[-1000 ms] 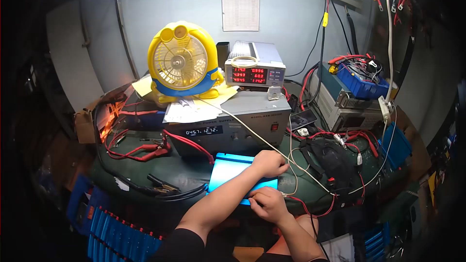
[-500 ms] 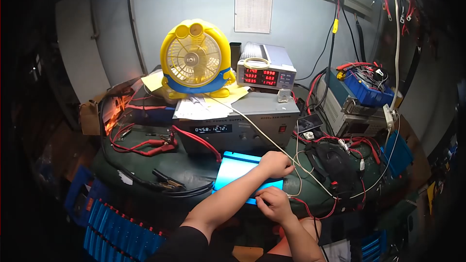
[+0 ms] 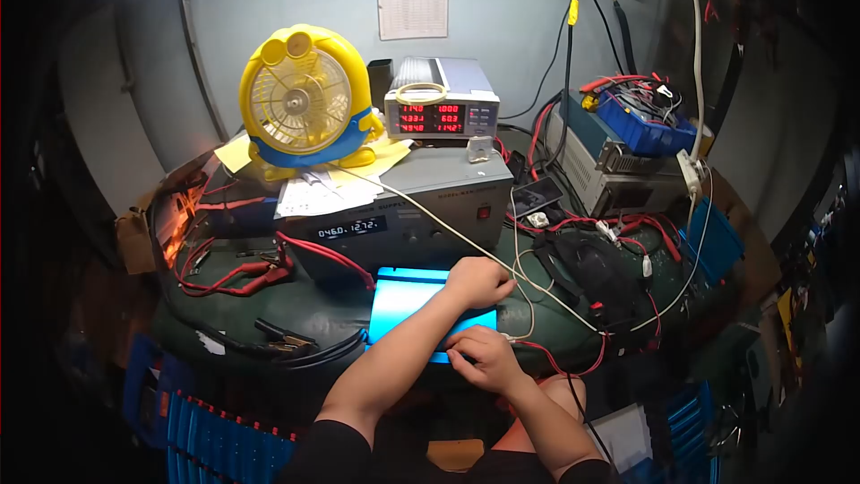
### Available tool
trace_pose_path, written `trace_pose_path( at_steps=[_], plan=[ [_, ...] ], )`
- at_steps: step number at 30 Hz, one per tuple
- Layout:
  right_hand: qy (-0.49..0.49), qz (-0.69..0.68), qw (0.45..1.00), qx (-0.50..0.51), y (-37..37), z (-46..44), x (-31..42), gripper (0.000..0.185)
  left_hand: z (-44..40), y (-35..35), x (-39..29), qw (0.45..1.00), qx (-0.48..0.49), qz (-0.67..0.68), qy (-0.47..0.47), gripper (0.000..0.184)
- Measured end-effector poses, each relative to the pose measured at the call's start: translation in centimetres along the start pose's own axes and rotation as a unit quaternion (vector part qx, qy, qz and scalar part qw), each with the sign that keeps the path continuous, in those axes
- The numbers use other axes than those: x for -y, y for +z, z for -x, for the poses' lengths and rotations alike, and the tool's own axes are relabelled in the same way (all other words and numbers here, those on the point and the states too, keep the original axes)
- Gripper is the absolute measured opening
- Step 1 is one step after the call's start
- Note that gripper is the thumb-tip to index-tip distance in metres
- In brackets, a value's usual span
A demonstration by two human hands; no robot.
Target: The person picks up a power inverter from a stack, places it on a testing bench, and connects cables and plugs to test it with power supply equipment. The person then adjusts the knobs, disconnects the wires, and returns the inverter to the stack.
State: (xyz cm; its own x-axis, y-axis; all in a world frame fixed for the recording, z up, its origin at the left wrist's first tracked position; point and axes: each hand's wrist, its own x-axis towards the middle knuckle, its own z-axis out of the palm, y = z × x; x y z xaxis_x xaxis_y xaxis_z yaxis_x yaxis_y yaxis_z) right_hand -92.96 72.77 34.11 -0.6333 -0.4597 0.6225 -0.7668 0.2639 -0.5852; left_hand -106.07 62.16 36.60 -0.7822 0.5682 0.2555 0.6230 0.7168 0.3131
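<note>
A flat blue metal case lies at the front of the bench. My left hand reaches across it to its right end, with fingers curled downward and their tips hidden. Closer to me, my right hand is at the case's front right edge, its fingers bent together; what they grip, if anything, does not show. Beside the right end of the case run a thin white cable and a red wire. Behind it stands a grey DC power supply with a lit display.
A yellow fan and a meter with red digits sit on the power supply. Black cables with clamps lie left of the case. Red clips and a blue bin of wires are further back. Blue cases are stacked below left.
My view has turned to the right and slightly down, so the scene sits further left. Both hands keep nearly the same place on the case. Digits on the power supply and meter have changed slightly.
</note>
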Motion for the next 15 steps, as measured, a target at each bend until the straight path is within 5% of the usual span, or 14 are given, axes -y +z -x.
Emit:
trace_pose_path(
  at_steps=[15],
  plan=[
    [0.043,0.026,0.998,0.035,0.1,-0.3,0.6,0.007,-0.2,1.2,0.5,0.999,0.011,0.009,-0.045,0.039]
  ],
)
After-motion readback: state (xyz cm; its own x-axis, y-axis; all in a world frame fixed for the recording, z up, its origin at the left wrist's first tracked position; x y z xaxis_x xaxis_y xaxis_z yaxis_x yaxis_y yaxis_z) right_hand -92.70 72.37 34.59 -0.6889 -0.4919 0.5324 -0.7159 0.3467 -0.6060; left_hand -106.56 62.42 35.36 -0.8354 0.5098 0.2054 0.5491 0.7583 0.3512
